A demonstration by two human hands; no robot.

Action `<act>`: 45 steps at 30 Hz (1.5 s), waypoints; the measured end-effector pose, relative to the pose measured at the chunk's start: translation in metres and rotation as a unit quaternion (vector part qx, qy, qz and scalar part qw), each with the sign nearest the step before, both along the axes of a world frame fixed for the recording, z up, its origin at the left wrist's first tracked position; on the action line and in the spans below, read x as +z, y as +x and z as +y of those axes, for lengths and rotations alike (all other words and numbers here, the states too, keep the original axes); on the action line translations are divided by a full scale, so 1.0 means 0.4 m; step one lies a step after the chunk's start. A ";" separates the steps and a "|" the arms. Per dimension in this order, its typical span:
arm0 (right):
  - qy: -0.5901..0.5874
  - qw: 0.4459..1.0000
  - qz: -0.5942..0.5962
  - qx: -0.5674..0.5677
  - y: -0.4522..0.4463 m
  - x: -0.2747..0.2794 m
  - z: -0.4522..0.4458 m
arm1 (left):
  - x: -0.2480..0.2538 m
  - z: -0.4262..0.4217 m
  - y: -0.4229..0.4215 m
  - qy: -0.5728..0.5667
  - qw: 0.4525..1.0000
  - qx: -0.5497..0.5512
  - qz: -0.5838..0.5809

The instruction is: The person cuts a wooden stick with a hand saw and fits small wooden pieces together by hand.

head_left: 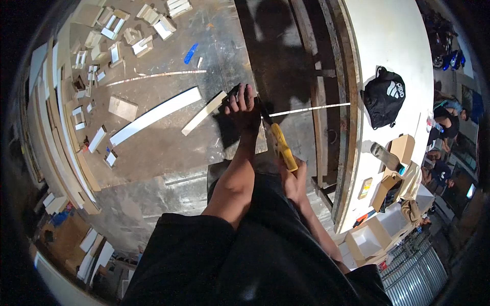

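My right hand [294, 181] is wrapped round the yellow handle of a handsaw [279, 145]. The dark saw blade points away from me, beside the table edge. My left hand [242, 109] lies with fingers stretched out at the edge of the worktable [168, 160], just left of the blade. A pale wooden strip [204, 113] runs up to that hand; whether the palm presses on it is hidden. From near the blade, a thin light strip [311, 108] spans the dark gap to the right.
Small wooden blocks [115, 53], a long white board [155, 116] and a blue piece [191, 53] lie on the worktable. To the right, a white table [390, 35] bears a black drawstring bag [384, 97], a bottle [385, 155] and open boxes [367, 238]. People [449, 120] are beyond it.
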State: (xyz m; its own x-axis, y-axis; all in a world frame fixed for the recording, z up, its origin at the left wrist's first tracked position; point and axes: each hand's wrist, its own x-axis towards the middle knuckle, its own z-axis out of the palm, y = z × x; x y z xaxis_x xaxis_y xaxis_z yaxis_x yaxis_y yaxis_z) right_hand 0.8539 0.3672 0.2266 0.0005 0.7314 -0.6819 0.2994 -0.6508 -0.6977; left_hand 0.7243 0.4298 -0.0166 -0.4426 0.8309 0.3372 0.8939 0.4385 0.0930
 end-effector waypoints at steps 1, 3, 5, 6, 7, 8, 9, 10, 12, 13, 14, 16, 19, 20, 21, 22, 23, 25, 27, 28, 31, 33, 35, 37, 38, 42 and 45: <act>-0.037 0.999 0.012 0.006 -0.001 0.000 -0.004 | 0.002 -0.003 -0.005 -0.014 1.000 -0.007 -0.004; -0.032 0.999 0.003 0.013 -0.009 0.013 0.005 | 0.011 -0.012 -0.010 -0.032 0.999 -0.015 -0.009; -0.023 1.000 -0.006 0.020 -0.024 0.010 0.029 | 0.019 -0.001 -0.010 -0.050 0.998 -0.008 -0.031; -0.012 0.999 -0.006 0.029 -0.035 0.009 0.033 | 0.017 -0.004 -0.010 -0.052 0.998 -0.009 -0.032; -0.001 0.999 -0.007 0.037 -0.044 0.016 0.038 | 0.016 -0.007 -0.010 -0.059 0.997 -0.014 -0.044; -0.001 0.999 -0.007 0.036 -0.046 0.034 0.050 | 0.015 -0.004 -0.013 -0.064 0.996 -0.018 -0.054; -0.053 0.998 0.015 0.010 -0.056 0.074 0.077 | 0.012 0.000 -0.015 -0.062 0.996 -0.019 -0.053; -0.106 0.994 0.036 -0.016 -0.058 0.098 0.090 | 0.011 0.001 -0.014 -0.054 0.997 -0.016 -0.060; -0.001 1.000 0.019 -0.013 -0.009 0.000 -0.012 | 0.011 -0.009 -0.004 -0.045 0.997 -0.014 -0.068; 0.054 0.998 0.015 -0.010 -0.005 -0.015 -0.013 | 0.001 -0.003 -0.007 -0.029 0.998 -0.018 -0.046; 0.109 0.994 0.009 -0.005 0.000 -0.029 -0.014 | -0.003 -0.006 -0.012 -0.018 0.999 -0.020 -0.024; 0.055 0.998 0.040 -0.010 -0.001 -0.003 0.019 | 0.012 -0.011 -0.013 -0.035 0.999 -0.018 -0.029; -0.004 0.999 -0.012 0.042 0.018 -0.020 0.038 | 0.004 -0.006 -0.013 -0.065 0.996 -0.023 -0.056; -0.030 0.997 -0.042 0.055 0.022 -0.026 0.038 | -0.001 -0.006 -0.014 -0.079 0.994 -0.029 -0.074; -0.057 0.993 -0.071 0.070 0.027 -0.031 0.039 | 0.001 -0.003 -0.014 -0.078 0.994 -0.030 -0.074; -0.046 0.995 -0.059 0.066 0.031 -0.044 0.035 | 0.005 -0.005 -0.013 -0.079 0.993 -0.030 -0.079; -0.040 0.996 -0.052 0.064 0.034 -0.052 0.040 | 0.007 -0.005 -0.014 -0.079 0.993 -0.030 -0.085; -0.033 0.993 -0.063 0.098 0.020 -0.048 0.077 | 0.013 -0.006 -0.015 -0.067 0.993 -0.037 -0.086; -0.031 0.987 -0.080 0.132 -0.007 -0.008 0.097 | 0.020 -0.010 -0.018 -0.054 0.994 -0.045 -0.086; -0.037 0.993 -0.069 0.089 -0.022 0.016 0.102 | 0.026 -0.007 -0.018 -0.076 0.993 -0.042 -0.074; -0.023 0.996 -0.054 0.068 0.045 -0.054 0.090 | 0.016 -0.005 -0.011 -0.081 0.994 -0.040 -0.063; -0.004 0.995 -0.047 0.092 0.093 -0.115 0.061 | -0.019 -0.014 -0.008 -0.064 0.995 -0.039 -0.062; -0.027 0.996 -0.070 0.046 0.102 -0.111 0.056 | -0.052 -0.013 -0.008 -0.064 0.996 -0.048 -0.050; -0.050 0.994 -0.062 0.076 0.075 -0.025 0.092 | -0.002 -0.013 -0.007 -0.083 0.995 -0.038 -0.048; -0.065 0.990 -0.048 0.120 0.059 0.010 0.111 | 0.021 -0.008 -0.007 -0.101 0.993 -0.028 -0.047; 0.044 0.994 0.016 0.104 0.039 0.015 0.091 | 0.030 -0.005 -0.011 -0.116 0.992 -0.018 -0.054; -0.011 0.999 0.024 0.037 0.009 0.050 0.103 | 0.014 -0.006 -0.007 -0.054 0.997 -0.021 -0.053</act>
